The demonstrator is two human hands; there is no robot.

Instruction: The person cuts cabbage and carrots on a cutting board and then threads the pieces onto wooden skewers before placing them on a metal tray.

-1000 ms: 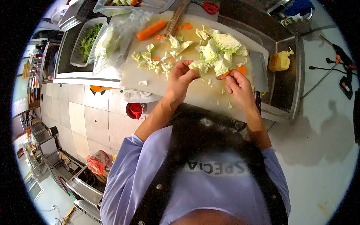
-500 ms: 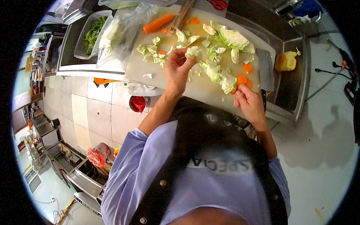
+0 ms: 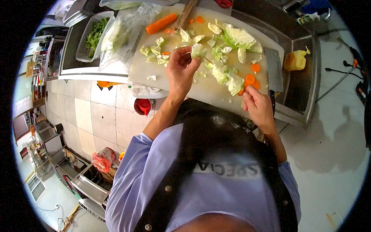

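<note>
My left hand [image 3: 181,71] pinches a cabbage piece [image 3: 198,51] at the tip of a thin skewer [image 3: 208,60]. Several more cabbage pieces [image 3: 222,74] are threaded along that skewer, which slants down to the right. At its lower end, the fingers of my right hand [image 3: 257,105] are closed on the skewer, close to sliced carrot rounds [image 3: 250,79]. A cut cabbage wedge [image 3: 241,40] and loose cabbage pieces lie about on the white cutting board [image 3: 154,91]. A whole carrot [image 3: 161,23] rests beside a bundle of skewers [image 3: 186,16] at the far side.
A cleaver [image 3: 273,69] lies along the board's right edge, its dark handle toward me. Beyond it stands a yellow jug [image 3: 295,61] in the metal sink. On the left are a bagged cabbage [image 3: 116,36] and a white basket [image 3: 83,53] of greens. A red pot [image 3: 143,105] is below.
Both hands keep their grips on the cabbage piece and the skewer. My left hand has shifted very slightly; the cabbage piece stays at the skewer's tip.
</note>
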